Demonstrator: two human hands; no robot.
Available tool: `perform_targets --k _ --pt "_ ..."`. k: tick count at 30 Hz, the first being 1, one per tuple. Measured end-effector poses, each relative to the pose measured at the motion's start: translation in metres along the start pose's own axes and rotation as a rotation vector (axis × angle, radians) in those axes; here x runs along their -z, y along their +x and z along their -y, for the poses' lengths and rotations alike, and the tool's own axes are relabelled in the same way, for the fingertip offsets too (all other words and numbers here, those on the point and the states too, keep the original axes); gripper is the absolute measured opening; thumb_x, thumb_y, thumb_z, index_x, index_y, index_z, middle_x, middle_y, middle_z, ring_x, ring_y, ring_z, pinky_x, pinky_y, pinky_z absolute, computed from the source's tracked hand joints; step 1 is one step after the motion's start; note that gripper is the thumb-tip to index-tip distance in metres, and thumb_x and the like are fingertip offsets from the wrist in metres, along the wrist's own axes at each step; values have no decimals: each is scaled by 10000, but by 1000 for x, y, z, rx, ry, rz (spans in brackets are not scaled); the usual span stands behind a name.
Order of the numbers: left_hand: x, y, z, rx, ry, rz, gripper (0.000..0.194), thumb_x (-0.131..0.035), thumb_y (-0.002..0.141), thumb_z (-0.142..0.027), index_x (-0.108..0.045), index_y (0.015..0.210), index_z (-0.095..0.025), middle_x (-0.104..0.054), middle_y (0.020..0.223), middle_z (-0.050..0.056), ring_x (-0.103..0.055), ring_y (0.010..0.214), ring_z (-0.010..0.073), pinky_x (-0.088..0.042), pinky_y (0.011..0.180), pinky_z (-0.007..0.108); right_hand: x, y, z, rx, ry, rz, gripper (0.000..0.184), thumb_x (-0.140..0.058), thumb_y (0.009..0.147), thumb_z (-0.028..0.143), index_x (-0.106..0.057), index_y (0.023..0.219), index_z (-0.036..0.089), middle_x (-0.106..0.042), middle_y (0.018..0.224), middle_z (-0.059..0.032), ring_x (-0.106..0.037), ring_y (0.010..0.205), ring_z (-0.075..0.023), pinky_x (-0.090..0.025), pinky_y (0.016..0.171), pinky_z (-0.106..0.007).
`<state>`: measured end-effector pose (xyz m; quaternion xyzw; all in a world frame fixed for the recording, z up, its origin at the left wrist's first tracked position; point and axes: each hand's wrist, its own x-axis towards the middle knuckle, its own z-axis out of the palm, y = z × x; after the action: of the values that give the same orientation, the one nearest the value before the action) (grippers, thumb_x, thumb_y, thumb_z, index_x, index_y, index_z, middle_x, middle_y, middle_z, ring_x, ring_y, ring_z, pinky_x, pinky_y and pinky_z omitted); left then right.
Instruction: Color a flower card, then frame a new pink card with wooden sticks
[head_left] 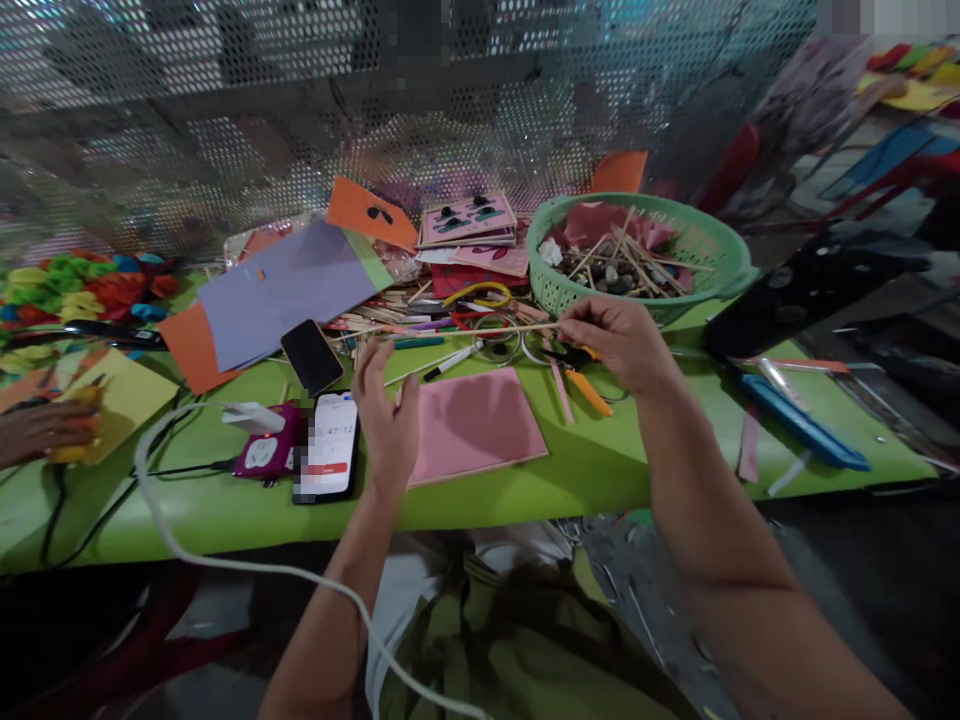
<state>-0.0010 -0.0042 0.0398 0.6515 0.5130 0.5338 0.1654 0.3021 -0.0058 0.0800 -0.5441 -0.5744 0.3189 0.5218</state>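
My right hand [619, 340] pinches one end of a thin wooden stick [517, 329], which points left above the tools on the table. My left hand [386, 420] is raised at the left edge of a pink card [480, 425], thumb and fingers apart, with nothing visible in it. The card lies flat in front of me. Behind it are a white marker [454, 361], scissors with a yellow handle [478, 294] and a roll of clear tape [498, 340]. An orange-handled cutter [589, 392] lies below my right hand.
A green basket [551, 285] holds sticks and pebbles. Decorated cards [469, 220] and purple paper [292, 285] lie at the back. Left are phones [311, 357], a purple power socket [262, 450] and a white cable [225, 567]. Another person's hand [34, 437] grips a yellow corded tool [79, 425].
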Motion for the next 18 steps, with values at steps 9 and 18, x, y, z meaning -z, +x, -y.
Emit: perform_targets --k 9,18 --pt "-56 21 -77 -194 250 490 237 -597 1023 -180 -727 1212 -239 -755 1352 64 -657 1276 253 -424 1080 416 -18 -10 -1 98 -174 101 252 -693 823 453 -714 781 205 -641 675 -6 -511 639 -151 -402 607 -285" --pt "-76 26 -75 -306 375 606 139 -575 1034 -195 -710 1005 -214 -798 1056 49 -691 1016 230 -384 944 403 -14 -9 1 160 -313 115 204 -658 861 394 -713 810 204 -694 715 -14 -542 627 -156 -380 610 -286"
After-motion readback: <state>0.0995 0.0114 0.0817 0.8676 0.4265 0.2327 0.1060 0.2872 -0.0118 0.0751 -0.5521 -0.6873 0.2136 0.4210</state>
